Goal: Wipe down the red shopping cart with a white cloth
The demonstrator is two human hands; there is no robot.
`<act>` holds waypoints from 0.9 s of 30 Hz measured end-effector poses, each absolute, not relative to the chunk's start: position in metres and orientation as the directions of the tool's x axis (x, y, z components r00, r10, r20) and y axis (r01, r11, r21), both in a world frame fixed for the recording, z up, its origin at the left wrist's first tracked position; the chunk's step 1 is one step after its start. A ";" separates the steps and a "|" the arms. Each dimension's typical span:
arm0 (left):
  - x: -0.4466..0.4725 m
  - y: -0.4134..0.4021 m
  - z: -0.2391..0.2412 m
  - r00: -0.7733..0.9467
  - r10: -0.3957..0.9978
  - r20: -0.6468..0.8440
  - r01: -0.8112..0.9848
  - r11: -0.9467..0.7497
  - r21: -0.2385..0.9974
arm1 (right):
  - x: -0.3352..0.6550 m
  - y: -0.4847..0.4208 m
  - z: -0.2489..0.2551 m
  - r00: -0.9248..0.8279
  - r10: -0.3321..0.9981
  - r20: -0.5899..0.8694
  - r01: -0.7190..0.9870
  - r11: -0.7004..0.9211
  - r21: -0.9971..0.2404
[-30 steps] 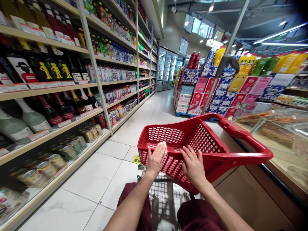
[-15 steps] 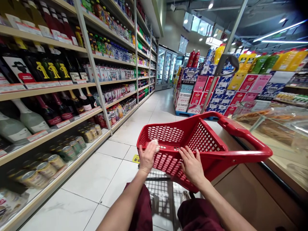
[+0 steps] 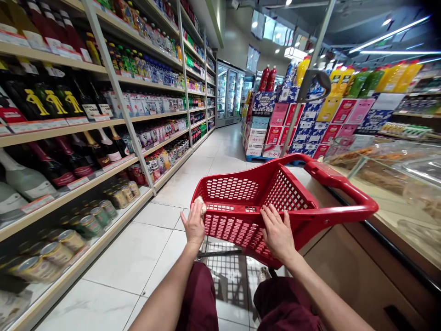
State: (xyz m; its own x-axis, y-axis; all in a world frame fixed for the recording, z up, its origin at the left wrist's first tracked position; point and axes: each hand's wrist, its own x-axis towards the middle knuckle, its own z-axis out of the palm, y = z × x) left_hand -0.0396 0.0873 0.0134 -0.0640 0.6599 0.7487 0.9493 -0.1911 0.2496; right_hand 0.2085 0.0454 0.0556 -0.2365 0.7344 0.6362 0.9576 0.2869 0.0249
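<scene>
A red plastic shopping cart (image 3: 237,225) with perforated walls stands just in front of my knees, its handle toward the right. At the left end of its near rim, my left hand (image 3: 194,227) presses a crumpled white wad (image 3: 200,205), cloth or tissue, under its fingers. I cannot tell which material it is, as the fingers partly cover it. Farther right on the same rim lies my right hand (image 3: 279,232), fingers stretched and thumb apart, holding nothing. The inside of the basket shows no goods.
Shelves of bottles and cans (image 3: 113,119) line the left side. A glass-topped counter (image 3: 389,193) borders the right. Ahead stand stacked drink cartons (image 3: 296,124), a slanted metal pole (image 3: 296,115) and glass-door fridges (image 3: 229,92). White floor tiles (image 3: 138,243) run along the aisle.
My left hand has slid left along the near rim with the white wad, toward the cart's end. My right hand stays on the rim. The view has turned slightly right.
</scene>
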 end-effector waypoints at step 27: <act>0.070 0.082 0.044 0.402 0.597 0.694 0.797 -0.602 0.056 | 0.250 0.041 0.074 -0.215 0.687 0.694 0.967 0.248 0.053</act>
State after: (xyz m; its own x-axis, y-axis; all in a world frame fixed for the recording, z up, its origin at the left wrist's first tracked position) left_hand 0.0696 0.0818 0.0436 0.4025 0.5972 0.6938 0.7967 -0.6018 0.0558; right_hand 0.2505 0.0411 0.0739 -0.2149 0.6874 0.6937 0.9672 0.2484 0.0534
